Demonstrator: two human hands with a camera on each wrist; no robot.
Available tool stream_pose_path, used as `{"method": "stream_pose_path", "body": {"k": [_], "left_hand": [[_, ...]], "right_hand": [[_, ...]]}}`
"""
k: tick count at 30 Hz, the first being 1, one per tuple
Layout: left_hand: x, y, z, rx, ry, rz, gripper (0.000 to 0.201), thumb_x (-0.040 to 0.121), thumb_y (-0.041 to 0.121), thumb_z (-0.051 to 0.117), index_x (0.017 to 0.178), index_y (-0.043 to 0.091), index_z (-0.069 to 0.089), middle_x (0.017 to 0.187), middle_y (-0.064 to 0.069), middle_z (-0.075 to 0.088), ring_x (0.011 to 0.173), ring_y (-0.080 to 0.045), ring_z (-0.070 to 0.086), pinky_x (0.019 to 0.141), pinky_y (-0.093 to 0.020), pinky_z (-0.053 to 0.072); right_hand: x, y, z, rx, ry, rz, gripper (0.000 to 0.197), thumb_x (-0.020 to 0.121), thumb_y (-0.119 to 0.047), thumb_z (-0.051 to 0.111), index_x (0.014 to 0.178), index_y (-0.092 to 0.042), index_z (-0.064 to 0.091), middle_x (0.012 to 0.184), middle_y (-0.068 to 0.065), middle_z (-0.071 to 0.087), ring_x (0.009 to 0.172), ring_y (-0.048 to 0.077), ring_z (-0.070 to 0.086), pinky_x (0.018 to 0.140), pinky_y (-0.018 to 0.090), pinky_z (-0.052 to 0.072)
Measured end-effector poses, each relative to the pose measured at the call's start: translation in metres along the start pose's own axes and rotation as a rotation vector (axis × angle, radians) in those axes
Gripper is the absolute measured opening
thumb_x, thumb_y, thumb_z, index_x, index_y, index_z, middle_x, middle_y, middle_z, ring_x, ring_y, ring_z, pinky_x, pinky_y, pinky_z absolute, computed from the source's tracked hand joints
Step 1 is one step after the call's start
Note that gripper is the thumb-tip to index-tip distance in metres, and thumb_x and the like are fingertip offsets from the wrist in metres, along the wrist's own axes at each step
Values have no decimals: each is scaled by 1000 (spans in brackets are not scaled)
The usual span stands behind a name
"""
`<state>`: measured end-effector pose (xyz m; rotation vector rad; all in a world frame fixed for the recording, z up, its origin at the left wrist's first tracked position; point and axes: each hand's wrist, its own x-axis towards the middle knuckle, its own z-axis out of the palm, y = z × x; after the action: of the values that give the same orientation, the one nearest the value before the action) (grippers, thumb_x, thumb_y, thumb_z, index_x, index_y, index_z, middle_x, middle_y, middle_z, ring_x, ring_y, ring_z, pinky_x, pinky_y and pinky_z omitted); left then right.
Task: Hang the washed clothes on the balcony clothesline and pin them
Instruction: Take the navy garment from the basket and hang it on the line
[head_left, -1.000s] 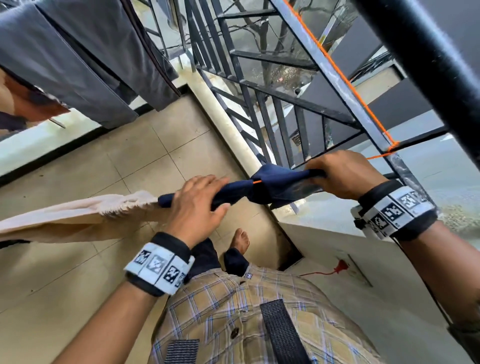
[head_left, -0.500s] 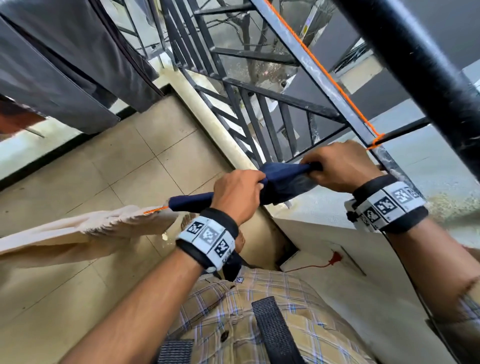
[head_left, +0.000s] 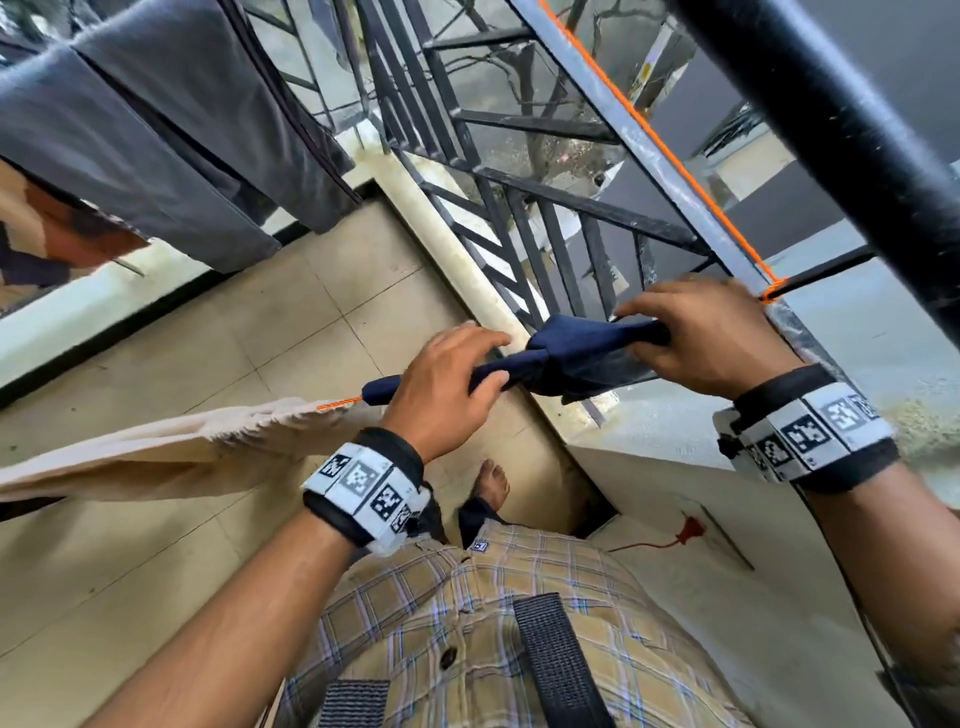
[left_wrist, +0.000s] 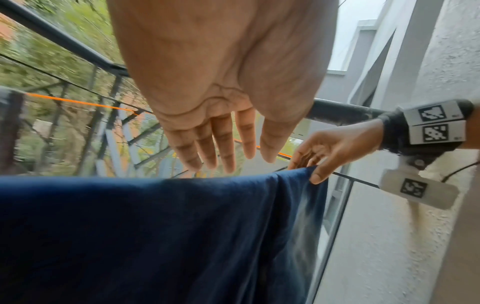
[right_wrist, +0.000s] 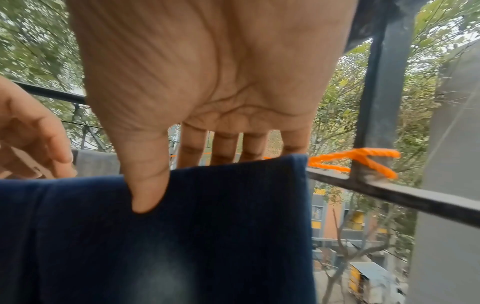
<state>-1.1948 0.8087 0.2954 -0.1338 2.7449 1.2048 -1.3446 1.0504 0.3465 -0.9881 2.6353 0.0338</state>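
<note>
No words, brands or numbers can be read anywhere; the wristbands (head_left: 366, 486) carry only black-and-white square marker patterns, and a small shirt tag (head_left: 478, 545) is illegible.

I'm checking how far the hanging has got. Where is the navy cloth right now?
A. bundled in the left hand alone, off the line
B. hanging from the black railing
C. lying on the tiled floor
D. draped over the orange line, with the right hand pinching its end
D: the navy cloth hangs over the orange line, and the right hand pinches its end between thumb and fingers.
</note>
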Motion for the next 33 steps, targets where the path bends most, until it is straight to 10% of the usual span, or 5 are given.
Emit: {"method": "stream_pose_path", "body": {"k": [4,14,21,26,33], "left_hand": [[-42,-40,-34,67,162,-164,35,91,30,59,123,19,67,124,1,65,117,-19,54,99,-19,29],[-146,-166,-102,226,227,-412,27,88,13,72,115,14,71,117,-7,68,111,-31,58,101,-44,41],[-183,-247,-143,210,84,-378,34,87,18,73,121,22,68,122,-2,68,115,-29,58,104,-45,42],[-205,-288,-165,301,-103,-331,41,90,30,69,130,26,63,128,-2,67,119,-28,59,104,-47,45],[-217,-303,-177,280,-168,-197,42,92,33,65,133,28,58,128,1,67,117,-27,59,99,-45,46]], "right_hand": [[15,-38,8,70,10,-219,40,82,-51,60,118,-35,63,108,-8,66,98,24,60,79,40,49],[63,-230,71,177,-32,-556,40,86,-40,57,125,-33,59,118,-9,64,103,20,54,82,42,48],[86,-322,95,23,-87,-414,23,94,-37,51,110,-30,66,108,-7,67,102,22,57,81,40,41],[79,-280,91,-99,-100,-158,14,84,-41,62,85,-29,69,80,-3,67,86,25,63,80,39,37],[64,-282,75,-90,-144,-19,35,82,-49,41,98,-33,68,93,-4,70,93,28,64,76,37,48]]}}
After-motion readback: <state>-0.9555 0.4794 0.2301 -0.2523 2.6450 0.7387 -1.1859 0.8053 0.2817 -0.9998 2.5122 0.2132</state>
